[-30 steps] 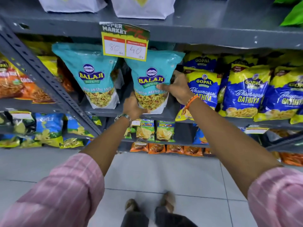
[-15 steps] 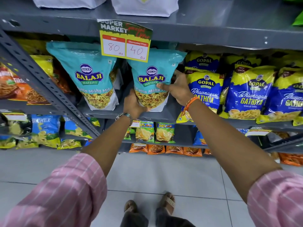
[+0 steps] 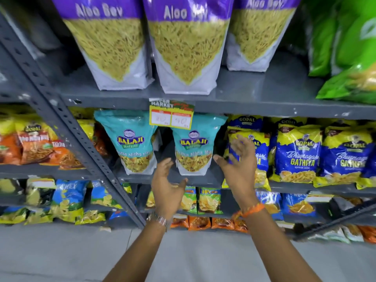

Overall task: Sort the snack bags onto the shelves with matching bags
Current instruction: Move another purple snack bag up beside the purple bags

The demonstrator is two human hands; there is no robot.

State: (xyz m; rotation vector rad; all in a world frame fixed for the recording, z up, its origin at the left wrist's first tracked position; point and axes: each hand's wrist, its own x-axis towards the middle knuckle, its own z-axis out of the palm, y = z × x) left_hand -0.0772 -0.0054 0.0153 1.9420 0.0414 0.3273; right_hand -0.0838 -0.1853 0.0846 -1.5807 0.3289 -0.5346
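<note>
Two teal Balaji bags stand upright side by side on the grey shelf (image 3: 203, 180), each with a blue-and-yellow logo, a clear window of yellow mix and a white base. The left bag (image 3: 133, 143) sits by the slanted upright; the right bag (image 3: 193, 147) stands under the price tag (image 3: 172, 115). The left hand (image 3: 167, 185) hovers spread just below it, holding nothing. The right hand (image 3: 238, 161), fingers splayed and empty, is raised before the blue Gopal bags (image 3: 297, 153).
</note>
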